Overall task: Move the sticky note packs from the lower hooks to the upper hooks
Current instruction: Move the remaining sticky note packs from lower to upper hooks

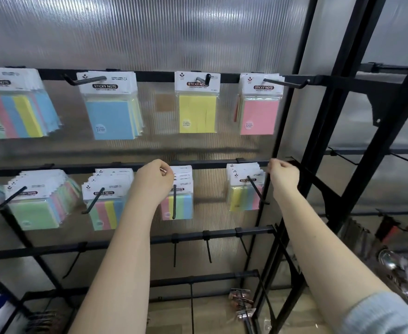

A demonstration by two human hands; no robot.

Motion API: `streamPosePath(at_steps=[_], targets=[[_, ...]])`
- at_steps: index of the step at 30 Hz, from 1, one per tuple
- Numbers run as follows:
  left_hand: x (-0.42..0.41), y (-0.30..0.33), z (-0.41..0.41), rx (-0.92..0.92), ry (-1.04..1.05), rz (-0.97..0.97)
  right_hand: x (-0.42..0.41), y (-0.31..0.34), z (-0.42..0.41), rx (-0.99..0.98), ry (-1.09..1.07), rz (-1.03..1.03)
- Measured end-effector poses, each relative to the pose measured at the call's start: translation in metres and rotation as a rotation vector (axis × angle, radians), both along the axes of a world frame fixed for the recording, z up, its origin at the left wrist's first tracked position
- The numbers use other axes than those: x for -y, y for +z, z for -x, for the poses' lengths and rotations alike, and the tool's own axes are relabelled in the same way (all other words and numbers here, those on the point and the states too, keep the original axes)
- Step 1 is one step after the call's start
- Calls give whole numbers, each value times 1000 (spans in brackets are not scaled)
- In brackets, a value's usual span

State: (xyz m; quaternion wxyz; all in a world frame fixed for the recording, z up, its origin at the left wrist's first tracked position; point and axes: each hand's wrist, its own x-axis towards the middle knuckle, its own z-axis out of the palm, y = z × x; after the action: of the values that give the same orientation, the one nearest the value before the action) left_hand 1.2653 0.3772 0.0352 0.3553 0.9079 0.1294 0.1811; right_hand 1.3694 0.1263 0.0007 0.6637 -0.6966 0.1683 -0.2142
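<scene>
Sticky note packs hang on two black rails. The upper hooks carry a striped bundle (17, 104), blue packs (112, 114), a yellow pack (197, 109) and pink packs (258, 114). On the lower hooks hang green packs (39, 203) and three groups of striped packs (105, 203), (181, 203), (245, 194). My left hand (156, 179) pinches the white header of the third group at its hook. My right hand (282, 174) is curled just right of the fourth group's top corner, by the lower rail (210, 165); whether it touches a pack is hidden.
Long black hook prongs (258, 189) stick out towards me from both rails. Bare hooks (207, 249) hang on two lower rails. The rack's black upright and bracket (318, 184) stand close to my right hand. Blurred goods lie low at the right.
</scene>
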Motion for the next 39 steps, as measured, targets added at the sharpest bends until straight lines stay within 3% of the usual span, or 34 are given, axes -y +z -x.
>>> streamPosePath(at_steps=[5, 10, 19, 25, 29, 39], targets=[[-1, -6, 12, -13, 6, 19, 0, -34, 11, -168, 176, 10], [-6, -12, 18, -31, 28, 20, -7, -43, 19, -222, 184, -25], [-13, -23, 21, -57, 48, -8, -13, -48, 34, -234, 78, -79], [-13, -30, 17, -87, 52, 33, -20, -40, 48, -201, 237, -178], [-10, -40, 7, -146, 57, 120, -15, -43, 63, -196, 235, -247], [-3, -62, -18, -121, 96, 346, -8, -35, 89, -189, 112, -72]])
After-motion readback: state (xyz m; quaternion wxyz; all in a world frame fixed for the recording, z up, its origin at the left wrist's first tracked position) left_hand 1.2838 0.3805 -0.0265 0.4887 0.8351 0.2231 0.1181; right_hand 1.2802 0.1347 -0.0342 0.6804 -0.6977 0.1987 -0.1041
